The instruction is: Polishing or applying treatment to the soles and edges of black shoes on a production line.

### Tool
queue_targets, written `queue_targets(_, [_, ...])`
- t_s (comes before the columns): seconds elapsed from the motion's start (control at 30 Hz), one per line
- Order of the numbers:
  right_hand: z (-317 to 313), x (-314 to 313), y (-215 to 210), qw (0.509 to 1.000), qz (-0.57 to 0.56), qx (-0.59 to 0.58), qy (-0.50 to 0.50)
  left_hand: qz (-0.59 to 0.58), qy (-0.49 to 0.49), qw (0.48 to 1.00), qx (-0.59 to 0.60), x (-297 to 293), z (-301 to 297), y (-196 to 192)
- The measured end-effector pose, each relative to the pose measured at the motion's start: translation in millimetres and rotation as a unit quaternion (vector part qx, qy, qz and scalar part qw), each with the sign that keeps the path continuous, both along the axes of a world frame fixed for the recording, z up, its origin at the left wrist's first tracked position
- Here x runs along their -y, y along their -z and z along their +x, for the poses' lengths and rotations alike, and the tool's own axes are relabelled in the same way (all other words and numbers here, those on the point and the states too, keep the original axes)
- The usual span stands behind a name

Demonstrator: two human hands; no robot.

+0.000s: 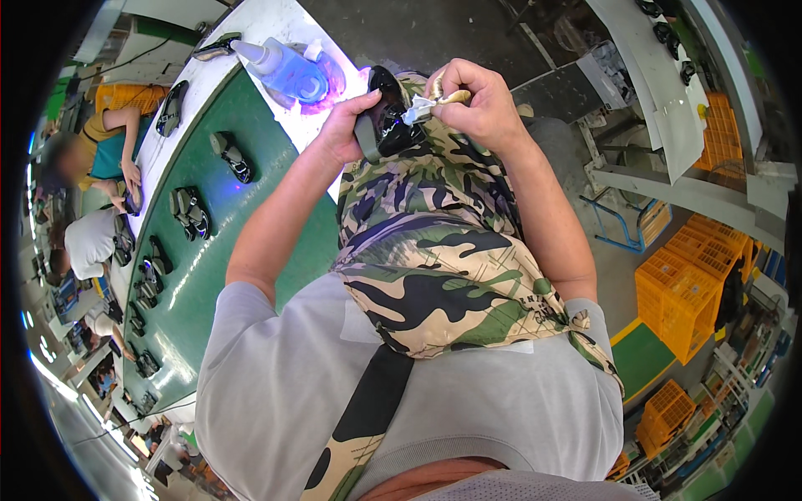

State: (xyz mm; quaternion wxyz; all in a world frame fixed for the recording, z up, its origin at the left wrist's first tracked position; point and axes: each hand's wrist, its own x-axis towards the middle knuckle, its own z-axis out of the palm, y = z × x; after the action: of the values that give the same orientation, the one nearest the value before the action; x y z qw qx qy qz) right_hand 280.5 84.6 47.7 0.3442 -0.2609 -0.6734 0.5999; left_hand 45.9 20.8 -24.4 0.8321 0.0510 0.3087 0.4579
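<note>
Gripping a glossy black shoe upper near the top centre of the frame, the left hand steadies it above the camouflage apron, while the right hand pinches a small brush against it. Beyond, a clear blue squeeze bottle lies within reach on the white-edged green surface.

Under both hands spreads a camouflage apron (green, tan, black and cream blotches). The left hand grips a glossy black shoe; left of it, a clear-blue bottle and green belt. Right: orange crates.
</note>
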Motion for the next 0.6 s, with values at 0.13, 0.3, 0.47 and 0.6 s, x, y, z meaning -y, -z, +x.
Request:
queue_targets(0.13, [5,1,-1,0.998,0.050,-0.030,-0.001,-0.037,-0.044,0.998,0.012,5,11,0])
queue_targets(0.3, [12,-1,2,0.997,0.040,-0.057,0.012,-0.088,-0.079,0.993,-0.009,7,20,3])
queue_targets(0.47, [12,-10,4,0.992,0.050,-0.101,0.060,0.005,-0.058,0.991,0.119,-2,25,8])
queue_targets(0.6, [14,-13,-10,0.983,0.001,-0.175,0.064,0.009,-0.068,0.991,0.118,-14,37,-6])
